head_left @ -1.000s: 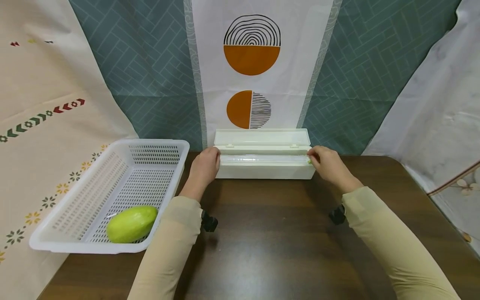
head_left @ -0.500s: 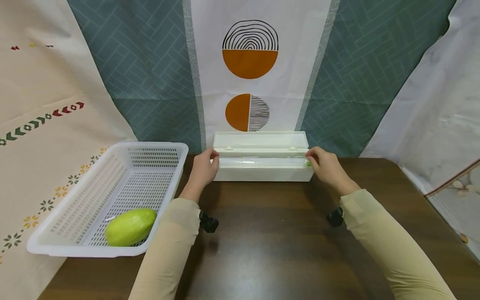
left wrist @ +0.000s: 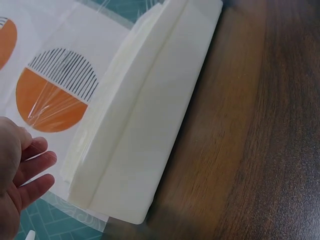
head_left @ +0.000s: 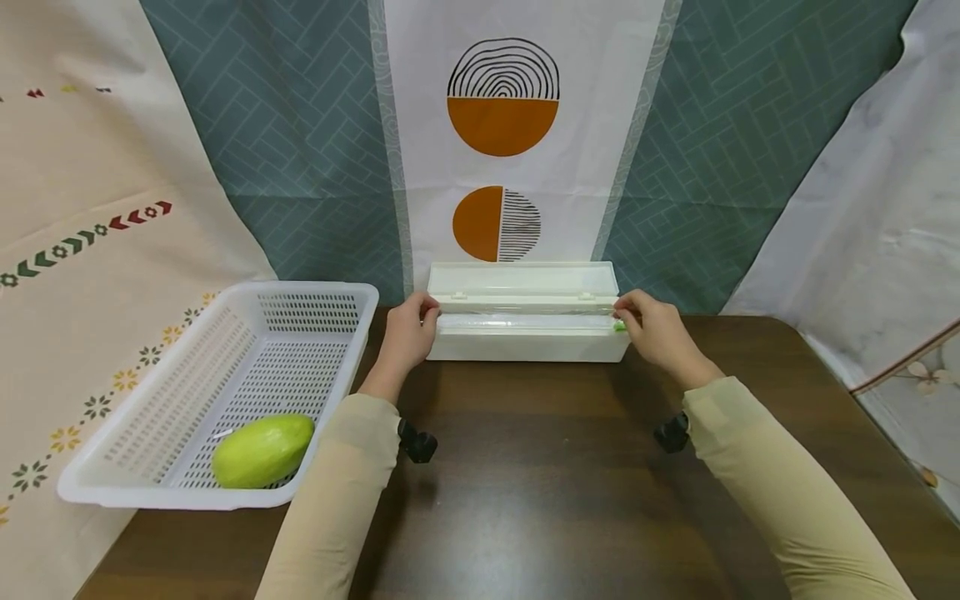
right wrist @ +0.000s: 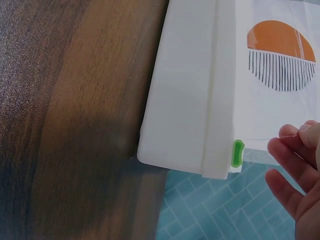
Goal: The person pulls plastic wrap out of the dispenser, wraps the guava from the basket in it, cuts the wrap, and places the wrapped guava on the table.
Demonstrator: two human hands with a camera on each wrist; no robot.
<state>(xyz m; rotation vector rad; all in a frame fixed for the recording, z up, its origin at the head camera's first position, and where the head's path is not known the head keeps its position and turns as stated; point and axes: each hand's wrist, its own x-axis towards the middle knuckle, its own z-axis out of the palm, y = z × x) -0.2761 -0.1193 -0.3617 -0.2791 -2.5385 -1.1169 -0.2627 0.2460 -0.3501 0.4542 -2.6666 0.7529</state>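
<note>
A white cling film dispenser (head_left: 527,348) sits at the back of the table, its lid (head_left: 522,277) raised. Thin clear cling film (left wrist: 55,95) stretches from hand to hand above the box, with glints showing on it. Past the box's left end, my left hand (head_left: 408,335) pinches one corner of the film between thumb and index finger. My right hand (head_left: 658,335) pinches the opposite corner beside the right end. A green slider (right wrist: 237,153) shows at that end of the box. In the wrist views the other fingers are loosely bent.
To the left stands a white perforated basket (head_left: 352,358) holding a yellow-green oblong fruit (head_left: 262,452). Patterned cloths (head_left: 300,125) hang behind and at both sides. Dark brown wooden table (head_left: 540,483) lies between the forearms.
Both hands have risen slightly from the box's ends, lifting the film's edge off the roll. In the last half second they have hardly moved. Basket and fruit stay put.
</note>
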